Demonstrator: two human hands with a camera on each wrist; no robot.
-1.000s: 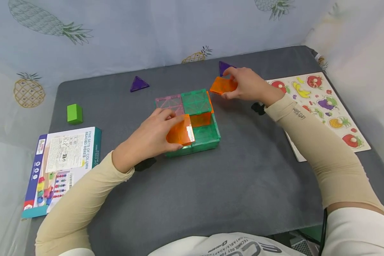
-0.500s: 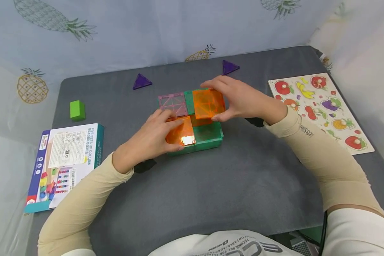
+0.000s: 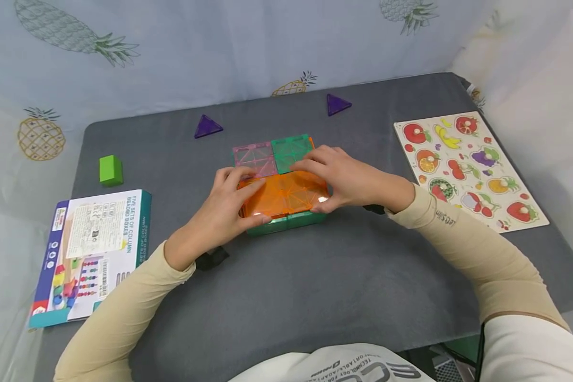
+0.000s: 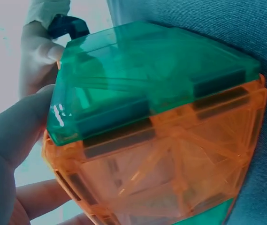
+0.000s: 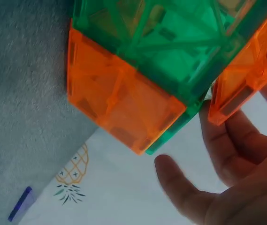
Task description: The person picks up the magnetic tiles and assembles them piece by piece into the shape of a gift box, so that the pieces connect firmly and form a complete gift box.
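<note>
A box built of translucent magnetic tiles stands mid-table, with a green front wall [image 3: 286,223]. Its back top carries a pink square tile [image 3: 254,158] and a green square tile [image 3: 288,153]. Over the front half, two orange square tiles lie side by side. My left hand [image 3: 217,207] holds the left orange tile [image 3: 266,199] between thumb and fingers. The right orange tile [image 3: 302,193] is gripped by my right hand [image 3: 346,178] at its back and front edges. In the right wrist view, fingertips meet that orange tile [image 5: 246,70] beside a green wall [image 5: 171,51].
Two purple triangle tiles lie behind the box, one at the left [image 3: 207,126] and one at the right [image 3: 337,104]. A green block [image 3: 111,170] and a bead-toy box [image 3: 95,228] are at the left. At the right lies a fruit puzzle board [image 3: 477,175].
My right hand has brought its orange tile from the back right, over the green top tile, down beside the left orange tile. The left hand stays at its tile, which now lies flatter.
</note>
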